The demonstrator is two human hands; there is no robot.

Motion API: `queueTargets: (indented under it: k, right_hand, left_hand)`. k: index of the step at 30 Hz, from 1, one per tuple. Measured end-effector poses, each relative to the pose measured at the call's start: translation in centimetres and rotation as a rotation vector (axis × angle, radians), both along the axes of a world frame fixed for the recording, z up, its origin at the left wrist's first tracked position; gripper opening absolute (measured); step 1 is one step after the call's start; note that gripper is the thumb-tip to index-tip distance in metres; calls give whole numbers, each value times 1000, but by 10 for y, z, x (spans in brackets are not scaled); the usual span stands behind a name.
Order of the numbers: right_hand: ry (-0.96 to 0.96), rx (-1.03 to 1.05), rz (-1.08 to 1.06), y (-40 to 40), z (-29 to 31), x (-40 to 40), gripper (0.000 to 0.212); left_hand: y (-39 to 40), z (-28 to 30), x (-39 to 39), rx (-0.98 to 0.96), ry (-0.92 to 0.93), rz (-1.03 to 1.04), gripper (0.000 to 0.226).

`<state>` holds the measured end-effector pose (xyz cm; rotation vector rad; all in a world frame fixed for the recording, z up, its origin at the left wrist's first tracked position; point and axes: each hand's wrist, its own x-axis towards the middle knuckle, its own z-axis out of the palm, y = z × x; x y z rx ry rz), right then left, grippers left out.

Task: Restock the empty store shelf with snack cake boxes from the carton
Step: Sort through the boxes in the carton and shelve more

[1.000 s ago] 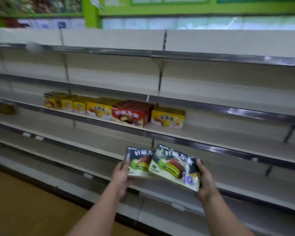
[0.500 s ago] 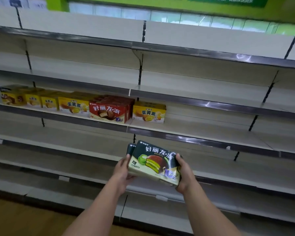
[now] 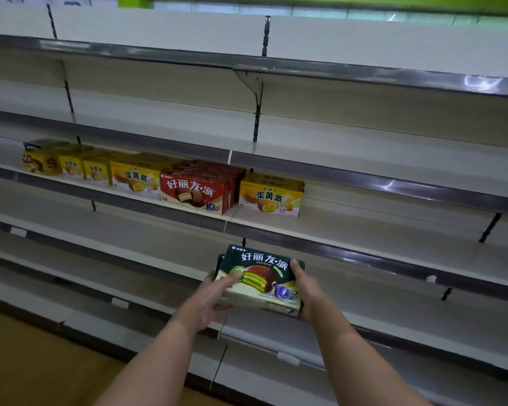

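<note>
You squeezed the green boxes between left hand and right hand; the rear box behind your fingers could have slipped free

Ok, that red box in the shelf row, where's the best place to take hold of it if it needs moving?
Take the red box by its front face and top edge, coming straight in from the aisle. Yellow boxes sit close on both sides, so the ends give little room for fingers. Both hands are busy with the green boxes.
</note>
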<state>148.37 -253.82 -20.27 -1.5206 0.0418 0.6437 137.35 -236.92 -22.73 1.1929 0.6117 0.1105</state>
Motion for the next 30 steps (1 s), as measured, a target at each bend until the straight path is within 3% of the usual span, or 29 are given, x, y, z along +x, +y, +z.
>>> queueTargets:
  k: [3,9,11,17,20,26,30]
  right_hand:
    - [-62,-63,91,10,6,31,42]
    - [-58,-18,213,7,14,84,21]
    - [-94,-19,192,-1,14,102,17]
    - [-129,8,66,-35,20,162,35]
    - [-142,23,56,-51,22,188,37]
    - [-182,-54,136,-43,27,214,15]
    - [-235,-68,212,13,22,218,25]
  left_hand:
    - [0,2,23,-48,-25,116,77]
    - [-3,5,65,-12,-37,162,91]
    - [-10,7,84,40,-19,141,83]
    - [-35,16,154,103,-30,57,36]
    - [-43,17,190,125,-54,43,45]
    - [-28,14,228,95,-39,57,41]
    - [18,9,216,68,28,82,31]
